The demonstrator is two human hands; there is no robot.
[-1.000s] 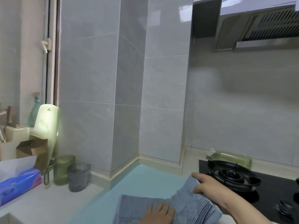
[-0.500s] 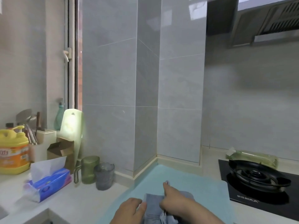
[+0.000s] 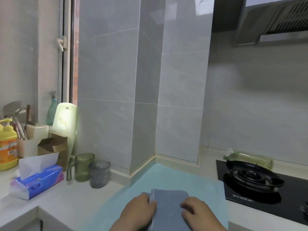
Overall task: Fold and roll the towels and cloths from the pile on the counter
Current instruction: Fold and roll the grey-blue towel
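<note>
A grey-blue towel (image 3: 168, 203) lies folded into a narrow strip on a light teal cloth (image 3: 196, 182) spread over the counter, at the bottom centre of the head view. My left hand (image 3: 140, 212) is at the towel's left edge, with its fingers curled against the folded layers there. My right hand (image 3: 198, 212) rests on top of the towel's right side, fingertips pressing down on the fabric. The towel's near end runs out of the frame's bottom edge.
A black gas hob with a burner (image 3: 250, 177) sits to the right, a green bottle (image 3: 250, 159) lying behind it. On the left stand two cups (image 3: 93, 169), a tissue pack (image 3: 38, 180), a cardboard box (image 3: 53, 147) and a yellow soap bottle (image 3: 7, 144). A tiled pillar (image 3: 145, 97) rises behind.
The towel's right part has been folded over to the left, leaving a narrower strip. My right hand came off the lifted end and now lies on top; my left hand moved to the left edge.
</note>
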